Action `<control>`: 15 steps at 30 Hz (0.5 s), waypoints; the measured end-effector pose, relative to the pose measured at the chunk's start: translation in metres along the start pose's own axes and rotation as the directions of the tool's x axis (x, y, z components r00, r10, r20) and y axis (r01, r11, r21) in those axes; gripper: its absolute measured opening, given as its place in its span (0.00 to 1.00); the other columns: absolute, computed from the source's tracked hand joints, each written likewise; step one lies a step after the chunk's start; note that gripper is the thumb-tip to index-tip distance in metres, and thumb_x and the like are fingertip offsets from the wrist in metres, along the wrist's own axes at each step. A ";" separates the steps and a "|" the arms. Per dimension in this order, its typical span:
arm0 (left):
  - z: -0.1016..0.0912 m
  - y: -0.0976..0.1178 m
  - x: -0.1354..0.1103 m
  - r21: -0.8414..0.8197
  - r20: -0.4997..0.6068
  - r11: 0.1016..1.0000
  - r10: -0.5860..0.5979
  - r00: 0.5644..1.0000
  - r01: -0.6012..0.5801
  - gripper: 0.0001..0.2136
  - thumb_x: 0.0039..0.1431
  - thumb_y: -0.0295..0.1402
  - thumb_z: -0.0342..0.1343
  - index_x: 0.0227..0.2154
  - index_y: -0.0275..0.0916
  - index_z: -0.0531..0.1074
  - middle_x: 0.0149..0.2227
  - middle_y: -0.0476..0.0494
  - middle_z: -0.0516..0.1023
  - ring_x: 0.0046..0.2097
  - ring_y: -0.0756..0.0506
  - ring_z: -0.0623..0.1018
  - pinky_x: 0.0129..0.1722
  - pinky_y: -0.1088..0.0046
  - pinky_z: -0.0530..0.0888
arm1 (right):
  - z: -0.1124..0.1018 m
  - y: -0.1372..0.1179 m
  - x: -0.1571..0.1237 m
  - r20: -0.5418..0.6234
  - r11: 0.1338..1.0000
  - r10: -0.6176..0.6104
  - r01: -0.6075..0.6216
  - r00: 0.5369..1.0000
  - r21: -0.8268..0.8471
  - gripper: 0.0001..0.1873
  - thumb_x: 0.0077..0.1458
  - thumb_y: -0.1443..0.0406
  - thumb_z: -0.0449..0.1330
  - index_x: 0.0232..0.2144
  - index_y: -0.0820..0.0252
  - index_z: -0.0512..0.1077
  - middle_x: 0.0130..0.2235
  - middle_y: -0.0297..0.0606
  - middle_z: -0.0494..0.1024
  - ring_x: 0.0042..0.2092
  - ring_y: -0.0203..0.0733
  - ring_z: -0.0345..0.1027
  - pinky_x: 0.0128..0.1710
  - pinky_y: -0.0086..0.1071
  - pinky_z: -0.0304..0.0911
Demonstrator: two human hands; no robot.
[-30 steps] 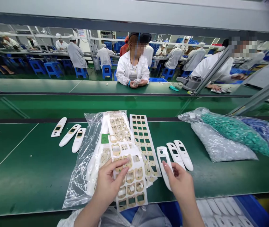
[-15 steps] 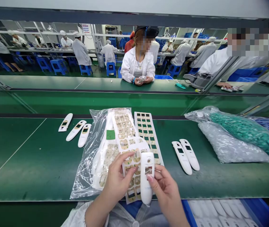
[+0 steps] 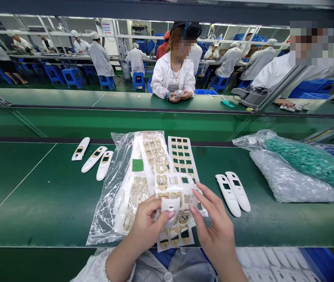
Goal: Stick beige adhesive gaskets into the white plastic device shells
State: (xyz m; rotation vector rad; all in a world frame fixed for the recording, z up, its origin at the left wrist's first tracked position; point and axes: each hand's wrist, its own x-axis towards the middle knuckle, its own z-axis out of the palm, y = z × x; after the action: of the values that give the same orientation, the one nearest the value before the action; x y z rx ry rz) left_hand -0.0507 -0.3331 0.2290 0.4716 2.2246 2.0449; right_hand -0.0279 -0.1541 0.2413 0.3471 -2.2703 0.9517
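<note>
My left hand (image 3: 148, 219) is closed round a white plastic housing (image 3: 170, 204), which is tilted so that its end with the hole faces me. Beneath it a sheet of tan-bordered adhesive stickers (image 3: 175, 181) bends upward. My right hand (image 3: 214, 219) is at that sheet's right edge, thumb and fingers apart, fingertips against or just over the stickers; contact is hard to make out. Another sticker sheet (image 3: 184, 154) lies flat behind. More sheets rest on a clear plastic bag (image 3: 104, 211) to the left.
White housings with tan stickers (image 3: 104, 166) lie at left. Two white housings (image 3: 233, 194) without tan borders lie at right. Bags of clear (image 3: 290, 176) and green parts (image 3: 311, 158) sit further right. A blue bin (image 3: 321, 260) of housings is below the table edge. A co-worker (image 3: 174, 74) sits opposite.
The white housing has passed from my right hand to my left and is now tilted. My right hand has spread its fingers over the sticker sheet, which bends up more.
</note>
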 end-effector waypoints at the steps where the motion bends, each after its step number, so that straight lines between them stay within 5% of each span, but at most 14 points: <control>1: -0.001 0.003 0.000 -0.001 0.036 1.000 0.020 0.999 -0.020 0.06 0.58 0.34 0.57 0.36 0.43 0.77 0.38 0.46 0.78 0.42 0.46 0.76 0.43 0.71 0.70 | -0.002 0.002 0.003 0.045 0.999 -0.035 0.034 0.998 0.023 0.24 0.56 0.73 0.56 0.55 0.57 0.65 0.57 0.46 0.67 0.58 0.48 0.61 0.56 0.46 0.62; 6: -0.005 0.016 -0.001 0.026 0.147 0.990 0.130 0.980 -0.135 0.09 0.57 0.29 0.59 0.39 0.49 0.77 0.40 0.51 0.80 0.42 0.48 0.77 0.43 0.74 0.70 | -0.002 0.002 0.008 0.121 0.975 -0.028 0.001 0.992 0.220 0.23 0.54 0.74 0.59 0.52 0.55 0.67 0.49 0.41 0.75 0.54 0.45 0.66 0.52 0.43 0.66; 10: -0.003 0.019 -0.003 0.018 0.123 0.988 0.150 0.981 -0.154 0.12 0.56 0.27 0.59 0.41 0.50 0.76 0.41 0.52 0.80 0.43 0.48 0.77 0.44 0.74 0.71 | 0.005 -0.001 0.003 -0.002 0.932 0.079 -0.073 0.997 0.354 0.22 0.50 0.77 0.61 0.47 0.55 0.72 0.43 0.39 0.77 0.47 0.44 0.71 0.46 0.41 0.70; 15: 0.000 0.026 -0.005 -0.010 0.110 0.994 0.112 0.988 -0.112 0.11 0.57 0.29 0.59 0.42 0.47 0.76 0.42 0.48 0.79 0.42 0.47 0.76 0.43 0.73 0.71 | 0.008 -0.005 0.007 -0.138 0.954 0.027 0.016 0.990 0.301 0.20 0.47 0.79 0.62 0.41 0.56 0.75 0.42 0.41 0.77 0.49 0.50 0.69 0.48 0.50 0.67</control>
State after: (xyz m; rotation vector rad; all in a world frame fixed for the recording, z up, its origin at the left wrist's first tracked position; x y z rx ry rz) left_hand -0.0417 -0.3330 0.2541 0.7062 2.1764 2.0206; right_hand -0.0347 -0.1632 0.2448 0.3908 -2.0005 1.2888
